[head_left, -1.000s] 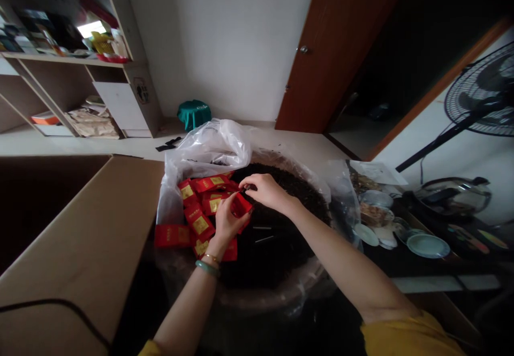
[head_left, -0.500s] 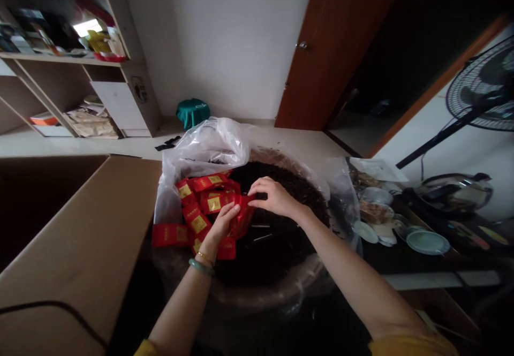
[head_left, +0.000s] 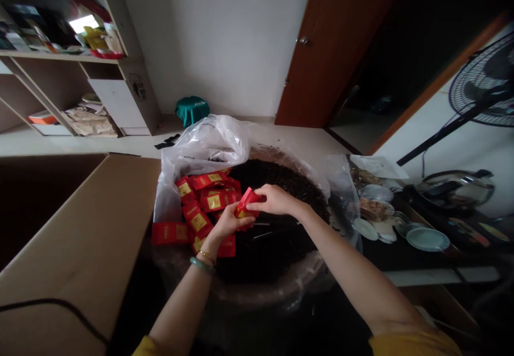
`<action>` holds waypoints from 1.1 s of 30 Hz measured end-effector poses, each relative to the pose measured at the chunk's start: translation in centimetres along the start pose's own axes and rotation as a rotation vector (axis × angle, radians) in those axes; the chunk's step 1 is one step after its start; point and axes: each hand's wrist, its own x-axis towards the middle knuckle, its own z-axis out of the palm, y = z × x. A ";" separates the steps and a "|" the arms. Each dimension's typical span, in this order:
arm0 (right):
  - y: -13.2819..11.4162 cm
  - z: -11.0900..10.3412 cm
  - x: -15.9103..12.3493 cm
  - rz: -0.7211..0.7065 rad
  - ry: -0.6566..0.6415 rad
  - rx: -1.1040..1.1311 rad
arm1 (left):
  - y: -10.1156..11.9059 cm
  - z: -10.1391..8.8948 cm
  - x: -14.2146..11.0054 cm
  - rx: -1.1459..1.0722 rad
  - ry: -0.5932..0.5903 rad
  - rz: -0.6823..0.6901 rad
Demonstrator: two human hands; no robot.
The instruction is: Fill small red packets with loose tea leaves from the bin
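Observation:
Both hands hold one small red packet (head_left: 248, 198) above a round basket lined with clear plastic. My left hand (head_left: 228, 221), with a gold and a green bangle at the wrist, grips its lower part. The fingers of my right hand (head_left: 275, 199) pinch its upper right edge. Under and behind the hands lies a heap of dark, loose leaf-like material (head_left: 293, 182). Several red packets with gold labels (head_left: 214, 202) are piled at the left of the basket. Two thin, shiny strips (head_left: 263, 235) lie on the dark material below the hands.
An open cardboard box (head_left: 80, 227) stands at the left. The bunched plastic liner (head_left: 225, 139) rises at the back. On the right, a dark table (head_left: 421, 259) bears dishes, a glass kettle (head_left: 458, 190) and a tray. A black fan (head_left: 485, 83) stands behind it.
The red packet has been turned upward between the hands, its top edge now raised. My left hand has moved slightly right; my right hand has shifted slightly right and down.

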 end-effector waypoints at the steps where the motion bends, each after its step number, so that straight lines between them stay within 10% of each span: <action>1: 0.0 -0.1 0.1 0.015 -0.064 0.021 | -0.1 0.0 0.0 0.019 -0.007 0.001; 11: 0.7 -0.7 0.0 -0.005 -0.075 0.205 | 0.4 0.2 -0.3 -0.013 -0.048 -0.039; 20: 2.9 -2.6 0.7 0.107 0.173 0.565 | 0.1 -0.1 0.1 -0.063 0.057 -0.003; 28: 1.7 -1.8 -0.6 -0.153 0.405 0.071 | 0.1 -0.2 0.2 -0.143 0.099 0.029; 33: 0.6 0.5 -0.5 -0.313 0.330 -0.115 | -0.1 -0.2 0.3 -0.066 0.065 0.083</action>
